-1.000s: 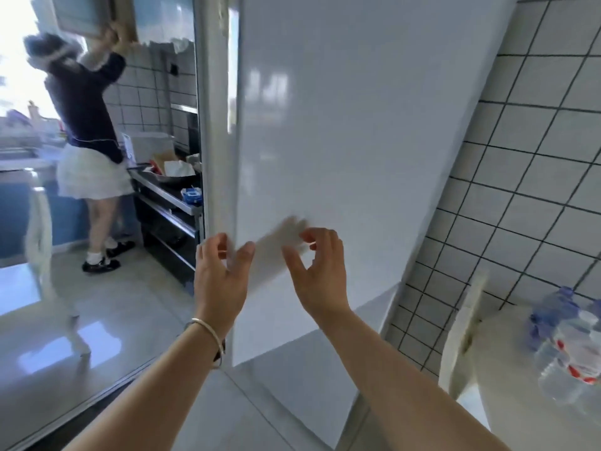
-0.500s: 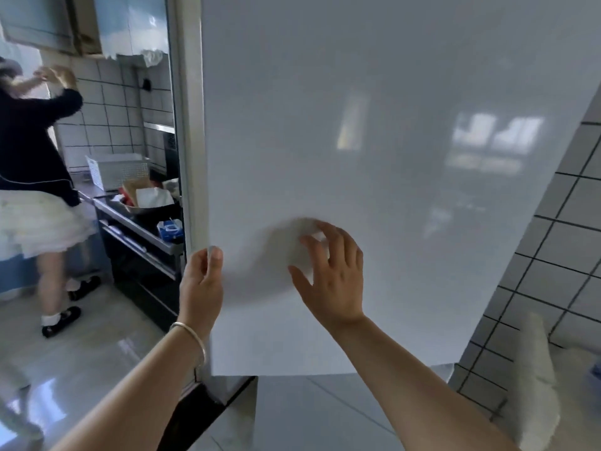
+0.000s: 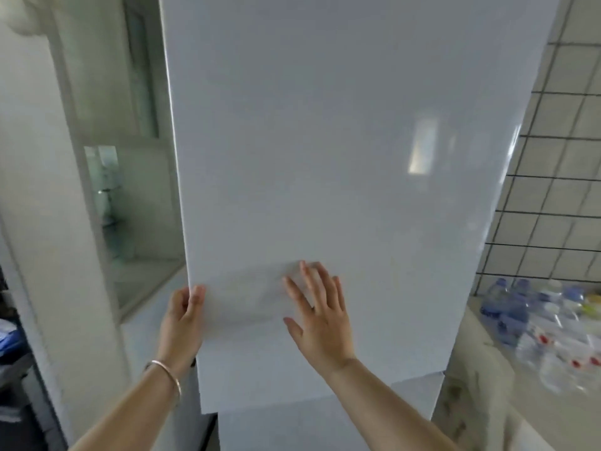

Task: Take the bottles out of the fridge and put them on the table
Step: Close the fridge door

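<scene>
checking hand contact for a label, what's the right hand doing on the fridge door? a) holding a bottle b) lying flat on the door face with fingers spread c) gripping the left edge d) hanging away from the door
b: the right hand lies flat with fingers spread on the fridge door, while the left hand holds the door's left edge.

No readable text anywhere: the bottles (image 3: 533, 323) on the bench (image 3: 481, 385) carry blue and red-marked labels, but every one is too blurred to make out.

A white-tiled wall (image 3: 553, 196) with dark grout rises at three o'clock; a glass partition (image 3: 136, 203) stands at nine o'clock.
</scene>
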Tool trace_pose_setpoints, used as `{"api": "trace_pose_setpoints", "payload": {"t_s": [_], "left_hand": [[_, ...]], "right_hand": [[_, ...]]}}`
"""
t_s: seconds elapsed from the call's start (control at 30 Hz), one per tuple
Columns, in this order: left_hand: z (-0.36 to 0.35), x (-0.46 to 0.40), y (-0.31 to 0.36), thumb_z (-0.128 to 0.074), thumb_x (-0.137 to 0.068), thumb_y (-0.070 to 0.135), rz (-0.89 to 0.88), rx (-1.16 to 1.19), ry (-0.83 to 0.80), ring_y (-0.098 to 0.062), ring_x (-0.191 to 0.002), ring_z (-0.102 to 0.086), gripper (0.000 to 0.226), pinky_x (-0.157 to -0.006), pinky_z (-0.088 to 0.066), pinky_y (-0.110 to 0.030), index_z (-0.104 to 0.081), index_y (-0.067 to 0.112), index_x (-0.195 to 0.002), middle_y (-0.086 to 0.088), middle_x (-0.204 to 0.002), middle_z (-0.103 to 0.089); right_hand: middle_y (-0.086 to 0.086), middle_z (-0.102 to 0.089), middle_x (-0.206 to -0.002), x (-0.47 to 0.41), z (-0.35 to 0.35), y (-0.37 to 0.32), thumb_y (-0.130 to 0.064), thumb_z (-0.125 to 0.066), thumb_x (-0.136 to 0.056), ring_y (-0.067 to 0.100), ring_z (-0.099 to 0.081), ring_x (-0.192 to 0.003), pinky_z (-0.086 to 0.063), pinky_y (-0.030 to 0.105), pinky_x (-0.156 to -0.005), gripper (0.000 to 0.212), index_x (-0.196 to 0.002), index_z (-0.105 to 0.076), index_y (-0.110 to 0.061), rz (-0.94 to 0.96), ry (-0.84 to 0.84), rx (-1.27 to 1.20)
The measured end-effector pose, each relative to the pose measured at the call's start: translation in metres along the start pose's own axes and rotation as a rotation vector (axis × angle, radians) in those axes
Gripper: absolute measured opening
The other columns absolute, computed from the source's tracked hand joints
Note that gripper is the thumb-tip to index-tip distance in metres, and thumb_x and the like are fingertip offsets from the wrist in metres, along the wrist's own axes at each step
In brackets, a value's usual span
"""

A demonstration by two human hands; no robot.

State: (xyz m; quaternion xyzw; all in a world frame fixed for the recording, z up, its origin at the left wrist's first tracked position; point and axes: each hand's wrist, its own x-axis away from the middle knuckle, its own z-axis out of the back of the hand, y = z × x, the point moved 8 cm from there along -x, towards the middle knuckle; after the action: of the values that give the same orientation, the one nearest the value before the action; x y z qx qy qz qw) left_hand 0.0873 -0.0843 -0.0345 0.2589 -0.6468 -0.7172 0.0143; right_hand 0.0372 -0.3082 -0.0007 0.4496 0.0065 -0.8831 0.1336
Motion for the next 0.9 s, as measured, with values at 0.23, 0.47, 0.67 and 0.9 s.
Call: {"api": "trace_pose_setpoints", "payload": {"t_s": [0.23, 0.47, 0.67, 0.9], "left_hand": [[-0.026, -0.050, -0.025, -0.043, -0.097, 0.037, 0.035, 0.045, -0.063, -0.019, -0.057, -0.033, 0.023, -0.054, -0.028, -0.034, -0.048, 0.014, -0.093, 0.000, -0.063, -0.037], [-0.048, -0.082, -0.035, -0.044, -0.097, 0.036, 0.060, 0.056, -0.102, -0.021, -0.060, -0.034, 0.026, -0.056, -0.028, -0.032, -0.046, 0.012, -0.087, -0.002, -0.064, -0.037], [-0.058, -0.096, -0.042, -0.046, -0.094, 0.042, 0.059, 0.076, -0.137, -0.024, -0.066, -0.044, 0.027, -0.060, -0.035, -0.036, -0.052, 0.016, -0.089, -0.006, -0.071, -0.049], [-0.061, -0.102, -0.048, -0.055, -0.087, 0.047, 0.105, 0.133, -0.187, -0.025, -0.076, -0.053, 0.032, -0.069, -0.041, -0.038, -0.057, 0.016, -0.092, -0.010, -0.080, -0.058]], "right_hand": [[0.003, -0.025, -0.151, -0.014, -0.030, 0.004, -0.038, -0.069, -0.071, 0.028, -0.025, -0.137, -0.031, 0.054, -0.108, 0.075, -0.138, -0.038, -0.026, -0.054, -0.068, 0.111], [0.001, -0.024, -0.152, -0.024, -0.054, 0.014, -0.032, -0.052, -0.074, 0.027, -0.023, -0.139, -0.030, 0.055, -0.109, 0.066, -0.138, -0.039, -0.026, -0.069, -0.076, 0.133], [-0.004, 0.000, -0.160, -0.031, -0.065, 0.015, -0.033, -0.050, -0.073, 0.027, -0.009, -0.145, -0.015, 0.048, -0.110, 0.069, -0.141, -0.036, -0.025, -0.094, -0.015, 0.112], [-0.003, -0.010, -0.159, -0.029, -0.063, 0.016, -0.037, -0.050, -0.082, 0.023, -0.016, -0.144, -0.017, 0.046, -0.111, 0.069, -0.146, -0.025, -0.025, -0.077, 0.059, 0.059]]}}
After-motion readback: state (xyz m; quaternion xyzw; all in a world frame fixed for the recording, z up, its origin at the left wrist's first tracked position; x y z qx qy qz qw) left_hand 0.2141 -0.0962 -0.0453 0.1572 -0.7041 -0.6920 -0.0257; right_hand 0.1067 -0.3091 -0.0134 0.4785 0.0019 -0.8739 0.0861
